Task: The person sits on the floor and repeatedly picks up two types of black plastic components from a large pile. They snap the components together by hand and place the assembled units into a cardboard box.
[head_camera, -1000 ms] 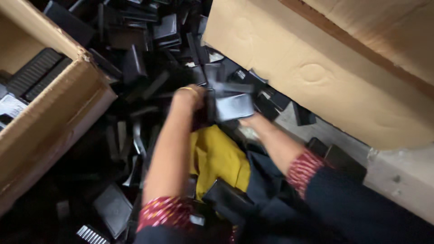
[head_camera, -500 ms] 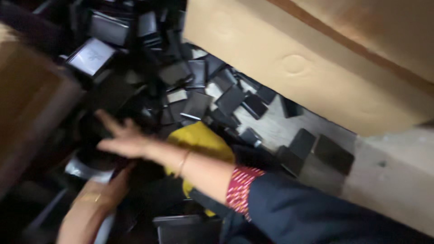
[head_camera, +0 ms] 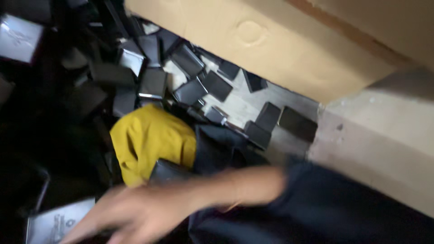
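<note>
My right hand (head_camera: 135, 216) reaches to the left across the bottom of the view, blurred by motion, with its fingers spread and nothing in them. Its arm comes from the right in a dark blue sleeve (head_camera: 325, 212). The hand hovers over a small black box (head_camera: 168, 171) and close to a flat grey packet (head_camera: 56, 222) at the bottom left. Behind the hand lies a yellow cloth (head_camera: 147, 138) beside a dark blue cloth (head_camera: 221, 147). My left hand is out of view.
Several small black boxes (head_camera: 190, 90) lie scattered over the floor, piled thickly at the left. A large cardboard box (head_camera: 271, 45) fills the top right. A pale concrete ledge (head_camera: 379, 135) runs along the right. Another grey packet (head_camera: 18, 38) sits top left.
The view has swung right and down. My right hand has dropped toward the bottom left, and my left hand has gone out of sight.
</note>
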